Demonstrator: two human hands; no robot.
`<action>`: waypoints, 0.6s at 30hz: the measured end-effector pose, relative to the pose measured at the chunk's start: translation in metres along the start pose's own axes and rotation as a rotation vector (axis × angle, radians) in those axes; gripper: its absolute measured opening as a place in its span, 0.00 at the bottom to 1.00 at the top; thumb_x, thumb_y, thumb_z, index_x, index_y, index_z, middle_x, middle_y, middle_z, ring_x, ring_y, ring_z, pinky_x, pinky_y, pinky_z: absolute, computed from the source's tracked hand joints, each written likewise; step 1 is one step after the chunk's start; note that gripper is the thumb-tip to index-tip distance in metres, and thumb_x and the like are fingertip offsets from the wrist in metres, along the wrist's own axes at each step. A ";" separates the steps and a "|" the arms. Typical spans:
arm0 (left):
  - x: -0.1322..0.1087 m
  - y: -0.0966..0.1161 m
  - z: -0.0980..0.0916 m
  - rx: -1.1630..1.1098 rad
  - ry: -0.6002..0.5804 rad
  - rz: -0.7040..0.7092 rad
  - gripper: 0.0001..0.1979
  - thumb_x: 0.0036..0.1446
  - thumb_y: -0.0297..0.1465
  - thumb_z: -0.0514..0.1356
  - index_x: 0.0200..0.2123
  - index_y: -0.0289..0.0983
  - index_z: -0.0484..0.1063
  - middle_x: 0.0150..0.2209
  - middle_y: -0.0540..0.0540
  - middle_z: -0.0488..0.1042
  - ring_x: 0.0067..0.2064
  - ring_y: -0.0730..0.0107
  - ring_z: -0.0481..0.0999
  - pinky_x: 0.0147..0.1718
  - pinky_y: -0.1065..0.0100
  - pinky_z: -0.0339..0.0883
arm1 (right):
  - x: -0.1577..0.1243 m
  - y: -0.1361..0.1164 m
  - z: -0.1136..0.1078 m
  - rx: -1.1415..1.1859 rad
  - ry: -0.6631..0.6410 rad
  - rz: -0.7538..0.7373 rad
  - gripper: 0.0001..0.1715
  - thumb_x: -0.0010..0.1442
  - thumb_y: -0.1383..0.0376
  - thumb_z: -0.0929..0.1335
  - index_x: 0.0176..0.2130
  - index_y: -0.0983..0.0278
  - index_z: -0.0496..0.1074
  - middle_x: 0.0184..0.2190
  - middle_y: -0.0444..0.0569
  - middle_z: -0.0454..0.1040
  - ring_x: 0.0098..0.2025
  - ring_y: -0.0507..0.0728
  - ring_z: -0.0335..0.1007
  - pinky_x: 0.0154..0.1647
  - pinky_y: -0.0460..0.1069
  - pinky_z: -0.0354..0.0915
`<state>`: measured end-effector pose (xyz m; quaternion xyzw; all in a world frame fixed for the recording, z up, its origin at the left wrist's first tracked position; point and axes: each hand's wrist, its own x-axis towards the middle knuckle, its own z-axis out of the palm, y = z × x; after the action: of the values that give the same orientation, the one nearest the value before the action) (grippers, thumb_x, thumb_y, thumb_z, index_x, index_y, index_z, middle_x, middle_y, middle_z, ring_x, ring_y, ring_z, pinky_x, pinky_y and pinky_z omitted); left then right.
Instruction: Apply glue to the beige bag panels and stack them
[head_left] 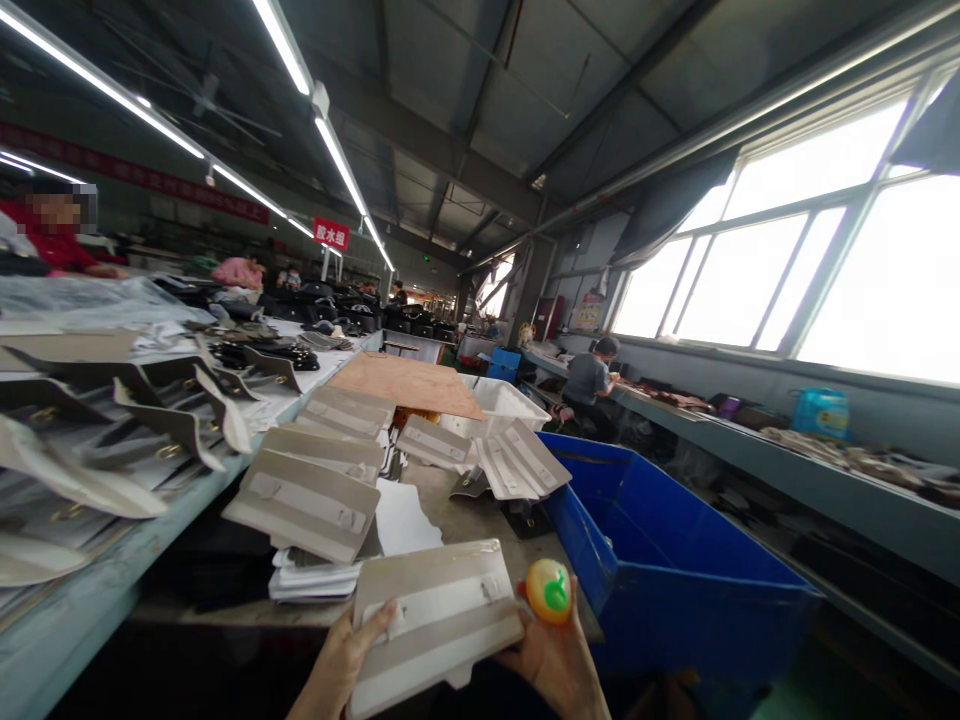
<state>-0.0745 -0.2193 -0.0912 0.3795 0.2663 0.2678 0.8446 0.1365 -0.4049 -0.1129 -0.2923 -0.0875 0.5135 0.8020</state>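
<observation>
A grey-beige bag panel (435,615) with a paler strip and small tabs is held in front of me, tilted. My left hand (356,645) grips its left edge, thumb on top. Between the fingers of my right hand (551,655) is a round orange-yellow object with a green mark (550,590); its kind is unclear. That hand also touches or lies close against the panel's right edge; the exact contact is hidden. Just beyond, similar panels (304,505) lie stacked on white sheets (315,578). More panels (521,460) rest by the blue bin.
A deep blue bin (697,580) stands at the right. Grey flaps with metal clasps (165,420) cover the left bench (112,560). Farther off are a brown board (405,382) and a white crate (510,400). A person (589,375) sits at the right-hand bench.
</observation>
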 end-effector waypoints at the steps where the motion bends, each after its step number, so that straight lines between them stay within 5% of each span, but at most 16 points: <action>1: 0.001 -0.001 0.000 -0.011 -0.014 0.007 0.39 0.44 0.38 0.73 0.57 0.29 0.65 0.33 0.40 0.85 0.32 0.52 0.84 0.28 0.65 0.75 | 0.004 0.002 0.000 -0.014 0.007 0.017 0.40 0.39 0.37 0.75 0.39 0.65 0.74 0.44 0.57 0.76 0.46 0.65 0.72 0.46 0.62 0.67; 10: 0.011 -0.013 -0.009 -0.264 -0.195 0.047 0.50 0.44 0.42 0.73 0.65 0.31 0.54 0.47 0.34 0.81 0.52 0.46 0.78 0.45 0.61 0.74 | 0.034 -0.010 0.006 -0.039 0.111 -0.080 0.40 0.43 0.40 0.76 0.42 0.67 0.73 0.40 0.54 0.77 0.38 0.59 0.74 0.37 0.54 0.72; 14: 0.027 -0.024 -0.022 -0.360 -0.238 0.027 0.47 0.50 0.46 0.68 0.66 0.38 0.49 0.59 0.32 0.72 0.53 0.42 0.77 0.41 0.55 0.75 | 0.049 -0.026 0.015 -0.063 0.140 -0.223 0.39 0.54 0.38 0.69 0.47 0.67 0.71 0.43 0.56 0.75 0.40 0.57 0.73 0.36 0.53 0.72; 18: 0.035 -0.048 -0.036 -0.211 -0.151 -0.066 0.43 0.44 0.50 0.70 0.58 0.36 0.62 0.63 0.32 0.66 0.51 0.41 0.77 0.38 0.56 0.76 | 0.077 -0.044 0.030 -0.107 0.129 -0.397 0.37 0.60 0.38 0.63 0.52 0.64 0.67 0.46 0.54 0.71 0.43 0.57 0.72 0.40 0.55 0.71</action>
<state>-0.0609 -0.2065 -0.1580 0.2987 0.1845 0.2372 0.9058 0.1920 -0.3393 -0.0762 -0.3437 -0.1190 0.3204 0.8747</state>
